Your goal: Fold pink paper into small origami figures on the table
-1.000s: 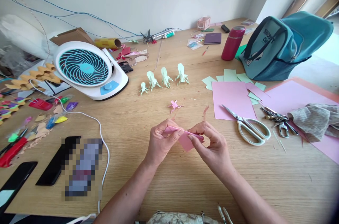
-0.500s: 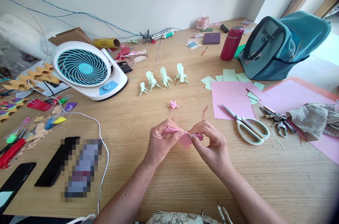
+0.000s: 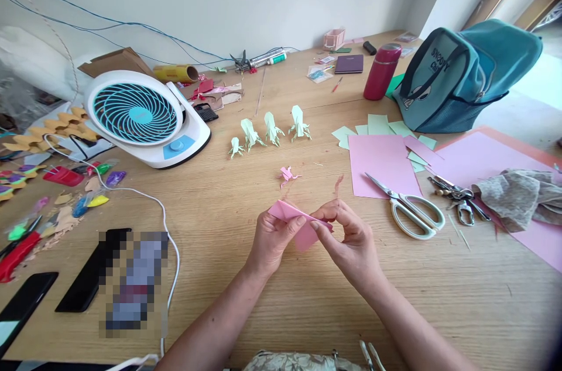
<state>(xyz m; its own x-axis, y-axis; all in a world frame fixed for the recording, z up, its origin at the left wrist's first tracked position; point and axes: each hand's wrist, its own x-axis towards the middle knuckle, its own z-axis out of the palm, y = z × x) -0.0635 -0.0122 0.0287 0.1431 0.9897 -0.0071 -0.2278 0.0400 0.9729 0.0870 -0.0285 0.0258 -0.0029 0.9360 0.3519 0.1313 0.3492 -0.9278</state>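
A small folded piece of pink paper (image 3: 306,237) is held above the table between both hands. My left hand (image 3: 273,240) pinches its left part between thumb and fingers, and a creased flap sticks up there. At the right part, my right hand (image 3: 346,234) pinches the paper with thumb and forefinger. Just beyond the hands lies a small pink origami figure (image 3: 287,174) with thin legs. Farther back stand several pale green origami figures (image 3: 271,129) in a row.
Scissors (image 3: 415,207) lie partly on a pink sheet (image 3: 383,160) to the right, near keys (image 3: 461,198) and a cloth (image 3: 511,198). A red bottle (image 3: 381,72) and blue backpack (image 3: 465,78) stand behind. A white fan (image 3: 193,131) and phones (image 3: 94,268) are at left.
The left side of the pink paper has tipped up, showing more of its creased flap. My left hand has turned slightly and shifted a little right; my right hand stays nearly in place.
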